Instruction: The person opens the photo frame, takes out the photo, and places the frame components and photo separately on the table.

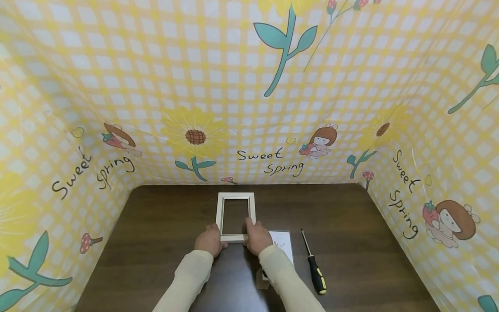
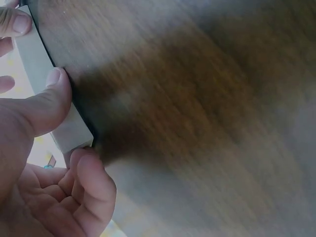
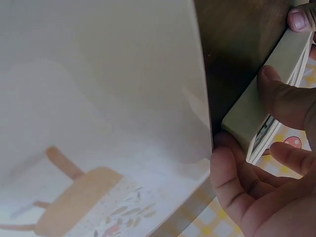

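Observation:
A cream picture frame (image 1: 235, 195) lies on the dark table, with table surface showing through its opening. My left hand (image 1: 209, 239) grips its near left corner. In the left wrist view, the thumb (image 2: 58, 98) presses the near rail (image 2: 74, 129) and the fingers curl at the corner. My right hand (image 1: 259, 237) holds the near right corner. The right wrist view has that thumb (image 3: 284, 101) on the rail (image 3: 242, 116) and fingers curled by its end. Close to the right hand is a white printed panel (image 3: 98, 98), partly hidden by the forearm in the head view.
To the right lies a screwdriver (image 1: 315, 268) with a black and yellow handle, its tip pointing away. A small light block (image 1: 262, 281) shows beside the right sleeve. Yellow checked cloth (image 1: 249, 99) walls the brown table (image 1: 163, 212) at the back and both sides.

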{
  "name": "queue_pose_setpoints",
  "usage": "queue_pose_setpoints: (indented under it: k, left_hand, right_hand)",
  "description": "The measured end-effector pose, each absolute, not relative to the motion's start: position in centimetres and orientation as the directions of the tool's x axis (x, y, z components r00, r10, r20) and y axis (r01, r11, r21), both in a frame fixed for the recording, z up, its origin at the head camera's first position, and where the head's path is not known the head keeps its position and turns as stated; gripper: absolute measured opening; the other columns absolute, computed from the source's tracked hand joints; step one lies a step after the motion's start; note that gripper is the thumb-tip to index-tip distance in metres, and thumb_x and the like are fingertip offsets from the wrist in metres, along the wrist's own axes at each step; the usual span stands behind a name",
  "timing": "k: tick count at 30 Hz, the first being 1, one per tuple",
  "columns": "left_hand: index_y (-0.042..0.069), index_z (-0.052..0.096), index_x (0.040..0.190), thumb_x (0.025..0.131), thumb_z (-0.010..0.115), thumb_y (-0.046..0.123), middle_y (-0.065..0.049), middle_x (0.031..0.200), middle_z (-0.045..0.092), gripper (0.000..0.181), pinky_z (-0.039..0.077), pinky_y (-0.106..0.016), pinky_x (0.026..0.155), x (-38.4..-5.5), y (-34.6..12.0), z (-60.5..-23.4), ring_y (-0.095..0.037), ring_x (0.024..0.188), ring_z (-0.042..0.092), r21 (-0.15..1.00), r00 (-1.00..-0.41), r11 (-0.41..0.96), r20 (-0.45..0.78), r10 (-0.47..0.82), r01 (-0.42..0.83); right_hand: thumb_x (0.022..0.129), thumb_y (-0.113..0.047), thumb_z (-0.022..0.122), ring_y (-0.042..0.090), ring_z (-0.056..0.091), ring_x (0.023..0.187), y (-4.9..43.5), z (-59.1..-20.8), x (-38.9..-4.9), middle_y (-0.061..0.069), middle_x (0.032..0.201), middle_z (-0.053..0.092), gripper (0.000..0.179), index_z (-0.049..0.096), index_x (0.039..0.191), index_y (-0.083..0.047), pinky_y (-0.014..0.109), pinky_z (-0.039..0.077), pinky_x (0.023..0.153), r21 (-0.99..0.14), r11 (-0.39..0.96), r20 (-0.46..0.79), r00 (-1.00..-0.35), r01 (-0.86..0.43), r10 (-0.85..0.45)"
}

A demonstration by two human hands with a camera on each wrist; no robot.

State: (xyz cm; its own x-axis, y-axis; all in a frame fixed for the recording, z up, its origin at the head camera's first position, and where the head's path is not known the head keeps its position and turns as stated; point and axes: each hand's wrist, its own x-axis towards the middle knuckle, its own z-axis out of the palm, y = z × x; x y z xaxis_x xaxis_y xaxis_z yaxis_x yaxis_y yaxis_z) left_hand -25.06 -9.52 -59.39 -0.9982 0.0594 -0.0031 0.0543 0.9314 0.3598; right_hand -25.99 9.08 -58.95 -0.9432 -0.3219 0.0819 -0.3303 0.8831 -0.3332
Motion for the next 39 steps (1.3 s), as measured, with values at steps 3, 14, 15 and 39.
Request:
queue_pose_setpoints:
  k: [3,14,15,39]
  left_hand:
    - [-0.014,0.053,0.102,0.073,0.092,0.023,-0.020,0.086,0.052,0.060,0.053,-0.047,0.056,-24.9,-9.4,-59.1,-0.033,0.062,0.062,0.357,-0.998,0.932,0.012,0.066,0.066]
    - [-0.013,0.051,0.104,0.076,0.090,0.025,-0.020,0.087,0.051,0.061,0.053,-0.050,0.062,-24.9,-9.0,-59.1,-0.034,0.065,0.062,0.409,-0.998,0.911,0.004,0.060,0.057]
    - [-0.013,0.051,0.105,0.075,0.090,0.025,-0.020,0.088,0.052,0.062,0.053,-0.050,0.064,-24.9,-9.0,-59.1,-0.034,0.066,0.062,0.419,-0.998,0.907,0.006,0.057,0.054]
    - [-0.004,0.052,0.120,0.078,0.087,0.031,-0.025,0.095,0.054,0.065,0.052,-0.053,0.054,-22.6,-8.3,-57.4,-0.041,0.082,0.060,0.385,-0.985,0.921,0.174,-0.008,0.061]
  right_hand:
    - [0.076,-0.016,0.090,0.033,0.063,0.071,9.1,-58.6,-26.0,0.014,0.086,0.058,0.062,0.048,0.121,-0.008,0.044,0.051,0.059,-0.332,0.884,0.080,-0.944,-0.327,-0.319]
    - [0.075,-0.022,0.091,0.034,0.065,0.079,9.8,-57.8,-25.8,0.015,0.089,0.061,0.065,0.052,0.125,-0.009,0.045,0.053,0.063,-0.319,0.903,0.068,-0.957,-0.289,-0.282]
    - [0.074,-0.023,0.091,0.034,0.064,0.080,9.9,-57.9,-25.7,0.015,0.089,0.061,0.065,0.052,0.124,-0.009,0.045,0.053,0.064,-0.314,0.904,0.075,-0.957,-0.289,-0.280]
    - [0.087,-0.038,0.079,0.040,0.057,0.106,13.6,-57.1,-23.6,0.022,0.116,0.059,0.059,0.058,0.131,-0.005,0.054,0.052,0.081,-0.306,0.936,0.135,-0.981,-0.174,-0.138]
